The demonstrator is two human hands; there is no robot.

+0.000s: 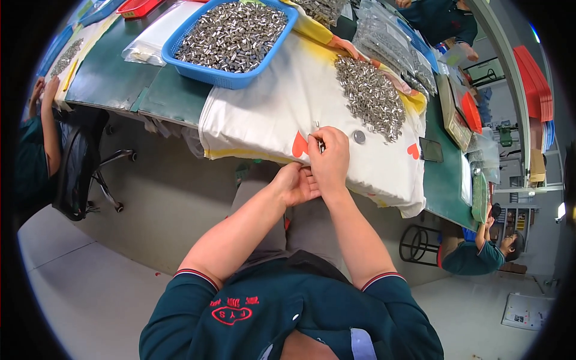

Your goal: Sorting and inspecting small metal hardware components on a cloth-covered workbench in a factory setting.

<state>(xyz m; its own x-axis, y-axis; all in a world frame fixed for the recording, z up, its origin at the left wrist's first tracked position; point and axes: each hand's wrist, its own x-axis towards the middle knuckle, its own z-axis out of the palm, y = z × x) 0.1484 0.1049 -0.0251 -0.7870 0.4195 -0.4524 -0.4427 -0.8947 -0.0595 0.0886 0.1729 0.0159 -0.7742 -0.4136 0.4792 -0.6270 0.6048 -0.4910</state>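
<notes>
Over the front edge of the white cloth, my right hand is closed, thumb and fingers pinching a few small silver metal cylinders. One more cylinder lies on the cloth just beyond its fingertips. My left hand is cupped palm up at the cloth's edge, right under my right hand, its fingers loosely curled; no piece shows in it. To the right of my right hand sits a round grey disc. Behind that, a loose pile of the same metal cylinders spreads over the cloth.
A blue plastic basket full of metal cylinders stands at the back left. Clear plastic bags lie at the back. A dark flat device rests on the green table. Other people work at left, right and far back.
</notes>
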